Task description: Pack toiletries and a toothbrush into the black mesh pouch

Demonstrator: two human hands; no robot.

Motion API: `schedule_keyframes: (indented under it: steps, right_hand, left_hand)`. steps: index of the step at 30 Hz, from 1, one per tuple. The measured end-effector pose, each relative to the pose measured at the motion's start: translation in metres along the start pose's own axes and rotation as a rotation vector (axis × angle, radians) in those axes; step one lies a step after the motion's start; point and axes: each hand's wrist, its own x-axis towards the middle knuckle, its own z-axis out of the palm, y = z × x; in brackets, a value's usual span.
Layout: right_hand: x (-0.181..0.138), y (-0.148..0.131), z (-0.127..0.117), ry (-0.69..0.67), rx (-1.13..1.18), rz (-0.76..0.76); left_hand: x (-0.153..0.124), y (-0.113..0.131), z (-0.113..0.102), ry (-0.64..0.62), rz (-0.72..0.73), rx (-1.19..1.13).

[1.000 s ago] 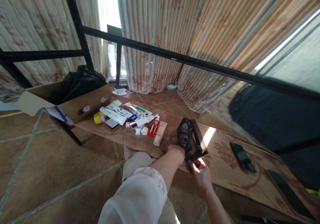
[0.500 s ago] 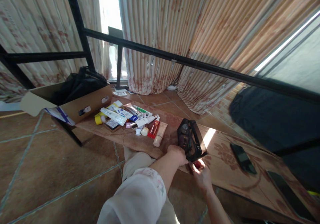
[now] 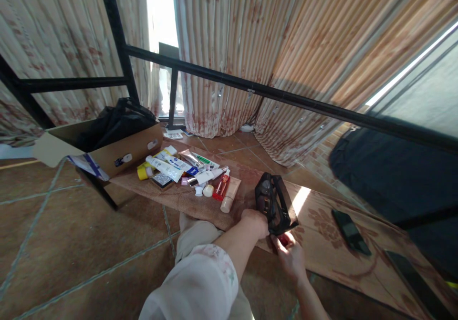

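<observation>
My left hand [image 3: 255, 217] grips the near edge of a black mesh organiser [image 3: 274, 203], holding it tilted up on the patterned low table [image 3: 322, 224]. Just below and to the right, my right hand [image 3: 290, 253] is closed on a small red object [image 3: 284, 239] under the organiser's corner. A heap of cosmetic tubes and bottles [image 3: 193, 172] lies to the left on the same table, with a beige tube [image 3: 231, 189] nearest the organiser.
An open cardboard box [image 3: 118, 150] with a black bag [image 3: 114, 122] sits at the table's left end. Two dark phones [image 3: 349, 232] [image 3: 415, 282] lie on the right. Black metal bars [image 3: 286, 98] cross ahead of curtains. A dark cushion [image 3: 390, 172] is at right.
The view has drifted slightly. Both hands stay at the organiser, which has tilted a little; the right hand has edged closer under its corner.
</observation>
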Motion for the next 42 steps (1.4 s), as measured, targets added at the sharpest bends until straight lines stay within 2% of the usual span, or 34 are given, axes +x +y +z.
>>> schedule_keyframes:
  steps: [7,15,22,33,42]
  right_hand:
    - [-0.001,-0.001,-0.001,0.014,-0.037,0.000]
    - [-0.002,-0.006,0.001,0.017,0.034,0.011]
    - [-0.005,-0.015,0.001,0.048,-0.046,0.015]
    - [0.000,0.003,0.001,0.029,-0.020,0.009]
    - [-0.002,-0.002,-0.001,0.066,-0.122,-0.007]
  left_hand:
    - [-0.014,-0.003,-0.022,0.100,0.037,-0.021]
    - [-0.007,-0.003,-0.016,0.154,0.084,-0.007]
    - [-0.010,-0.002,-0.018,0.144,0.105,0.001]
    - [-0.011,-0.003,-0.017,0.152,0.124,0.012]
    - [-0.015,-0.001,-0.021,0.179,0.128,0.002]
